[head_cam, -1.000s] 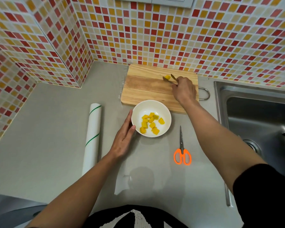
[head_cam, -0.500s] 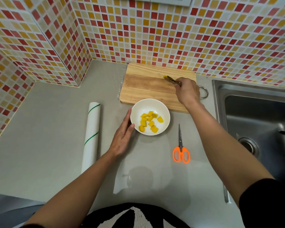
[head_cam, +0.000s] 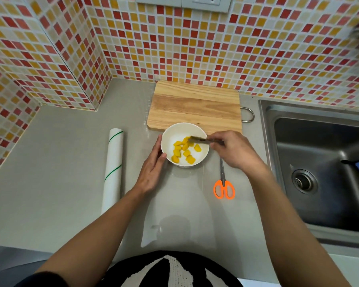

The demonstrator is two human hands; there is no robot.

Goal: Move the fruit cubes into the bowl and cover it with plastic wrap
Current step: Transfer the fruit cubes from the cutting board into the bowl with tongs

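A white bowl (head_cam: 170, 137) stands on the grey counter just in front of the wooden cutting board (head_cam: 195, 104). Several yellow fruit cubes (head_cam: 183, 151) lie inside it. My left hand (head_cam: 151, 168) rests flat against the bowl's left side, fingers together. My right hand (head_cam: 234, 150) is closed on metal tongs (head_cam: 199, 140), whose tips reach over the bowl above the cubes. The board's surface shows no cubes. A white roll of plastic wrap (head_cam: 113, 170) with green stripes lies to the left of the bowl.
Orange-handled scissors (head_cam: 223, 183) lie on the counter right of the bowl, under my right wrist. A steel sink (head_cam: 323, 162) takes up the right side. Tiled walls close off the back and left.
My right hand has brought the tongs from the far side of the cutting board down to the bowl. The cube that lay on the board is gone from it. My left hand stays.
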